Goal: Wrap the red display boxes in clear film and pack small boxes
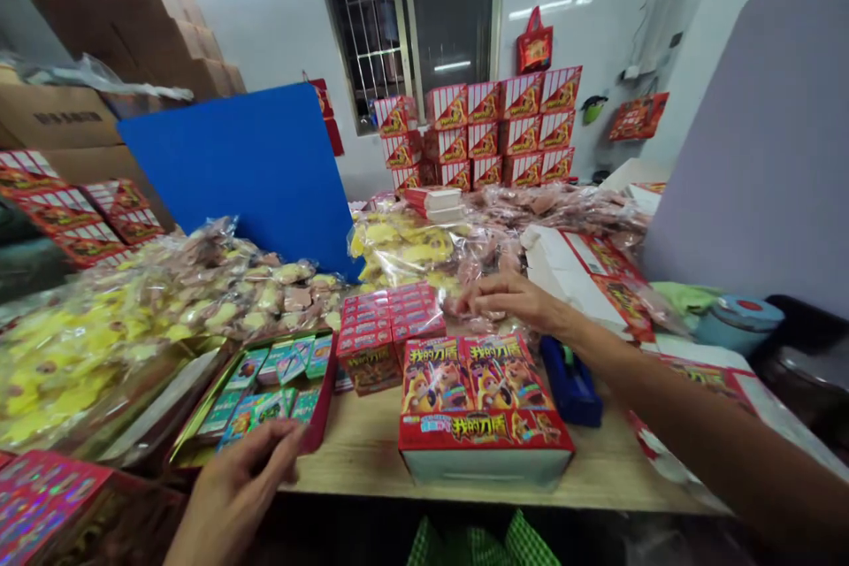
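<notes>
My left hand (242, 482) is at the near edge of an open red-sided box (324, 411) of small green and blue packs (265, 371). Its fingers reach forward, apart, with nothing seen in them. My right hand (514, 299) extends past the back of a red and white display box (487, 429), over clear bags of pinkish-brown pieces (491, 252). Its fingers are stretched out, and no held thing shows; whether the tips touch a bag I cannot tell. Left of the display box stands a block of small pink-red boxes (371, 336).
A blue tape dispenser (574, 385) stands right of the display box. Bagged yellow pieces (72, 354) pile up at left, before a blue board (245, 168). Stacked red and white boxes (487, 128) line the back. Flattened cartons (584, 279) lie at right.
</notes>
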